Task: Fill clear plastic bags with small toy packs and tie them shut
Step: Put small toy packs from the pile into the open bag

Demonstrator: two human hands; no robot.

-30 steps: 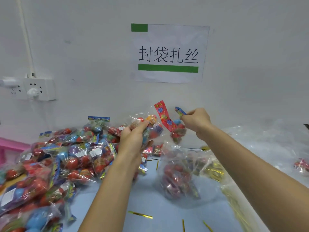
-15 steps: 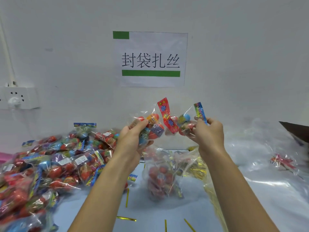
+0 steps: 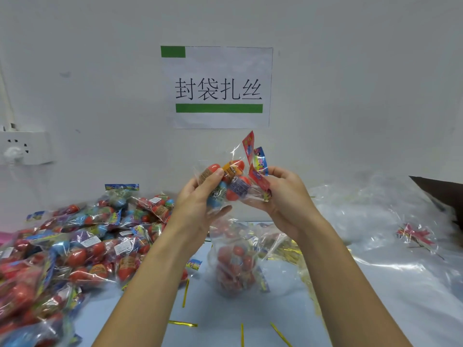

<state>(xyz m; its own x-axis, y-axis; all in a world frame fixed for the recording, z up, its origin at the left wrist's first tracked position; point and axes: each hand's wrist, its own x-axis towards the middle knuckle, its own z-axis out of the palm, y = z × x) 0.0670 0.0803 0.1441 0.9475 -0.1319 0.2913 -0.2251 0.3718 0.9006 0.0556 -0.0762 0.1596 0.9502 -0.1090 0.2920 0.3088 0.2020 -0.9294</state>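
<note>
Head camera, facing forward and slightly down, seemingly near wall (image 3: 350, 71)

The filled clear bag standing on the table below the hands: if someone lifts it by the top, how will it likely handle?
The filled clear bag would probably sag, since its film is thin and crinkled. Its load of toy packs sits low, so the base likely swings under a top grip. Its mouth looks untied, so tilting it may spill packs onto the table.
</note>
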